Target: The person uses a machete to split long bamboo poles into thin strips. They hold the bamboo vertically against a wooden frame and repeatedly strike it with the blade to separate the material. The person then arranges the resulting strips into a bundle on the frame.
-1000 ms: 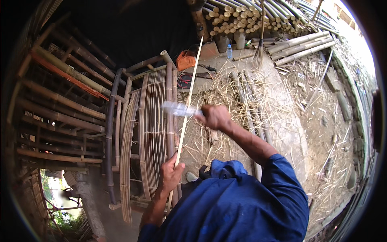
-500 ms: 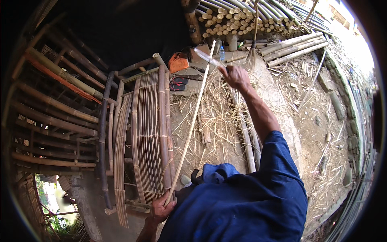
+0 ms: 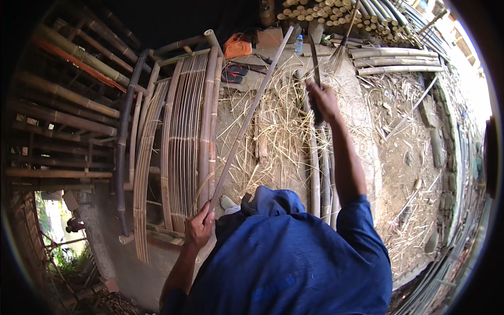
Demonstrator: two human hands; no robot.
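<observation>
My left hand (image 3: pixel 199 228) is closed around the near end of a long, thin bamboo strip (image 3: pixel 245 126). The strip slants away to the upper right, its greyish-brown face showing. A long knife (image 3: pixel 315 62) with a dark blade is in my right hand (image 3: pixel 324 103), fingers wrapped round the handle. Its blade points away from me, to the right of the strip and apart from it. Pale shavings (image 3: pixel 286 118) lie on the ground beneath both.
To the left stands a slatted bamboo bench (image 3: pixel 209 115), beside a bamboo frame (image 3: pixel 125 152). Bamboo poles (image 3: pixel 318 173) lie on the ground near my right arm. Further off are sandals (image 3: pixel 233 73), an orange bag (image 3: pixel 237 46), a water bottle (image 3: pixel 298 43), a broom (image 3: pixel 338 56) and stacked bamboo (image 3: pixel 328 13).
The knife has come away from the strip's far part and swung right, its blade now pointing away from me. The strip shows a darker face than before. My view has shifted a little.
</observation>
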